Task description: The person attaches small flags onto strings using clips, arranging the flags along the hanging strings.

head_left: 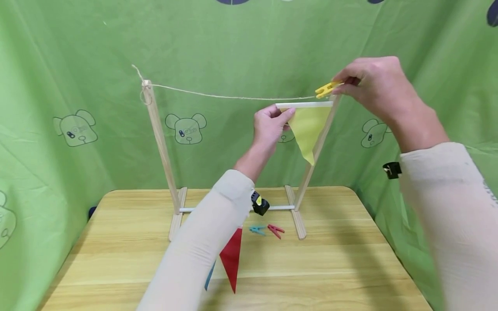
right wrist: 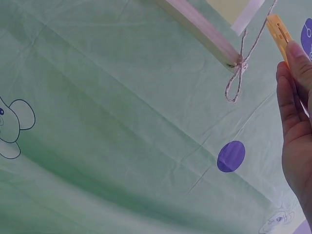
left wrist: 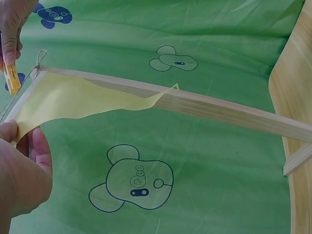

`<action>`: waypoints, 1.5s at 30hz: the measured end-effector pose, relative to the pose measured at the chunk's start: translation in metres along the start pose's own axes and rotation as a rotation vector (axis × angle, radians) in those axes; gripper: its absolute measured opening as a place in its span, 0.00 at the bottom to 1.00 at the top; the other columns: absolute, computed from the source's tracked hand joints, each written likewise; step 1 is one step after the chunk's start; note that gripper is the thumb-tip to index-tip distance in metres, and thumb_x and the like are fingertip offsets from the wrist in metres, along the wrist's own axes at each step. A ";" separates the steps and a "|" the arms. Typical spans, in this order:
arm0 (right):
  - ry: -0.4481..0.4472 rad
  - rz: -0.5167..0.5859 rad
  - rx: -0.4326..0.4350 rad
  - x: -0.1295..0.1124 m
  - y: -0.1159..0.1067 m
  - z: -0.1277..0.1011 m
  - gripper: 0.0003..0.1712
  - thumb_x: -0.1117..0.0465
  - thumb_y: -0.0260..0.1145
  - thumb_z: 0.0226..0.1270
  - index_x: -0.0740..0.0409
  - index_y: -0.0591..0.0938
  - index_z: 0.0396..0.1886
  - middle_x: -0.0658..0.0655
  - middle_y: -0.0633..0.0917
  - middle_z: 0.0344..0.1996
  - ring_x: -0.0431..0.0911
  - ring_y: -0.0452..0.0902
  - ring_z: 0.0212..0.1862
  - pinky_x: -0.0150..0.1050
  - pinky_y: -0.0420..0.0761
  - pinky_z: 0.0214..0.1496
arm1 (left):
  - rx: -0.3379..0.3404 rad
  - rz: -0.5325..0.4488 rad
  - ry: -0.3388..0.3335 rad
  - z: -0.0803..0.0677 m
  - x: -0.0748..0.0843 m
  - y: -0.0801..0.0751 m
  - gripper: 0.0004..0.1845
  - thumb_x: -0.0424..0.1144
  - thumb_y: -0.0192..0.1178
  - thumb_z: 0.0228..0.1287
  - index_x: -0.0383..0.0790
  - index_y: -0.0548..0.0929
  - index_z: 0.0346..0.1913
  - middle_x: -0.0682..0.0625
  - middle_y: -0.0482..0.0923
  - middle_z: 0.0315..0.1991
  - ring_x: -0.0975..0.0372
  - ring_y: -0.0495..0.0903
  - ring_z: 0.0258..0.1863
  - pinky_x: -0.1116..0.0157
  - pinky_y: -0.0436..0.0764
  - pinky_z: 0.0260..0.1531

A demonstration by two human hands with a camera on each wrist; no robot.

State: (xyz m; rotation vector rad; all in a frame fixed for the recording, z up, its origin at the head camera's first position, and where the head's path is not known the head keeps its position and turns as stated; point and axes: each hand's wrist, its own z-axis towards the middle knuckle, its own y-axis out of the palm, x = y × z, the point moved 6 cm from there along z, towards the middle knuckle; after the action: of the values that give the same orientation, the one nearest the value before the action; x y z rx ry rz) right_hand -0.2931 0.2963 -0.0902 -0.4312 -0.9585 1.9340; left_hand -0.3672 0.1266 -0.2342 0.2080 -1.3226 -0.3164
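A yellow triangular flag (head_left: 308, 127) with a white top band hangs just under the string (head_left: 233, 96) stretched between two wooden posts. My left hand (head_left: 269, 125) pinches the flag's left top corner; the left wrist view shows the flag (left wrist: 73, 100) spread from my fingers (left wrist: 29, 146) toward the post. My right hand (head_left: 373, 86) pinches a yellow clothespin (head_left: 327, 89) at the string by the right post (head_left: 319, 142). In the right wrist view the clothespin (right wrist: 279, 33) sits at my fingertips (right wrist: 300, 63), beside the string's knot.
The wooden rack's left post (head_left: 159, 142) stands on a wooden table (head_left: 330, 268). A red flag (head_left: 232, 259), a blue clothespin (head_left: 256, 229) and a red clothespin (head_left: 275, 230) lie on the table. Green patterned cloth (head_left: 78, 86) surrounds the table.
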 end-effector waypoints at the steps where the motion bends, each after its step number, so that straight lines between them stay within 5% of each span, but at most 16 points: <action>1: -0.002 -0.003 -0.008 0.000 0.000 0.000 0.10 0.68 0.77 0.60 0.65 0.90 0.42 0.66 0.90 0.42 0.48 0.85 0.38 0.08 0.64 0.41 | 0.004 0.000 -0.004 0.000 0.000 0.000 0.10 0.31 0.72 0.64 0.30 0.89 0.45 0.51 0.82 0.30 0.67 0.78 0.24 0.66 0.87 0.32; 8: -0.017 -0.040 -0.064 -0.002 0.002 0.004 0.10 0.67 0.76 0.61 0.64 0.90 0.42 0.64 0.90 0.42 0.53 0.86 0.39 0.09 0.63 0.40 | 0.008 -0.005 -0.002 0.001 0.000 0.000 0.10 0.31 0.72 0.63 0.29 0.89 0.45 0.51 0.82 0.29 0.67 0.78 0.24 0.59 0.89 0.37; 17: 0.005 -0.052 -0.160 -0.004 0.005 0.009 0.09 0.66 0.76 0.63 0.61 0.90 0.43 0.62 0.90 0.43 0.54 0.87 0.41 0.10 0.65 0.38 | 0.015 -0.027 -0.008 0.003 0.000 0.002 0.10 0.30 0.72 0.63 0.29 0.89 0.45 0.51 0.82 0.28 0.66 0.77 0.23 0.74 0.82 0.24; 30: -0.070 -0.081 -0.174 -0.005 0.008 0.012 0.08 0.65 0.78 0.59 0.60 0.91 0.39 0.61 0.91 0.40 0.53 0.88 0.38 0.10 0.64 0.36 | 0.010 -0.018 -0.005 0.004 0.000 0.005 0.10 0.30 0.72 0.63 0.29 0.89 0.45 0.51 0.81 0.29 0.66 0.77 0.24 0.72 0.83 0.27; 35: -0.088 -0.094 -0.185 -0.009 0.009 0.014 0.07 0.66 0.78 0.60 0.61 0.91 0.39 0.61 0.91 0.39 0.55 0.88 0.38 0.34 0.86 0.40 | -0.004 -0.017 0.021 0.005 0.002 0.005 0.11 0.30 0.71 0.63 0.28 0.88 0.47 0.51 0.82 0.29 0.67 0.77 0.24 0.60 0.88 0.36; 38: -0.093 -0.083 -0.192 -0.011 0.010 0.015 0.07 0.68 0.77 0.61 0.62 0.91 0.39 0.63 0.90 0.40 0.57 0.88 0.39 0.51 0.88 0.42 | -0.009 -0.014 0.024 0.005 0.002 0.004 0.11 0.30 0.71 0.64 0.28 0.88 0.47 0.51 0.82 0.30 0.67 0.77 0.24 0.60 0.87 0.36; 45: -0.110 -0.065 -0.196 -0.014 0.012 0.016 0.06 0.69 0.76 0.61 0.63 0.90 0.38 0.63 0.90 0.39 0.57 0.88 0.39 0.51 0.88 0.43 | -0.003 0.009 0.028 0.006 0.002 0.002 0.11 0.31 0.71 0.64 0.29 0.89 0.47 0.50 0.82 0.30 0.67 0.77 0.24 0.50 0.87 0.45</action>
State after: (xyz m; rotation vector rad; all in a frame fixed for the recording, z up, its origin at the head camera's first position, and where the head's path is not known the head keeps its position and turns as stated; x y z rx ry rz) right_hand -0.3033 0.2740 -0.0904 -0.4033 -1.2254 1.8279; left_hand -0.3719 0.1280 -0.2299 0.2032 -1.2954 -0.3066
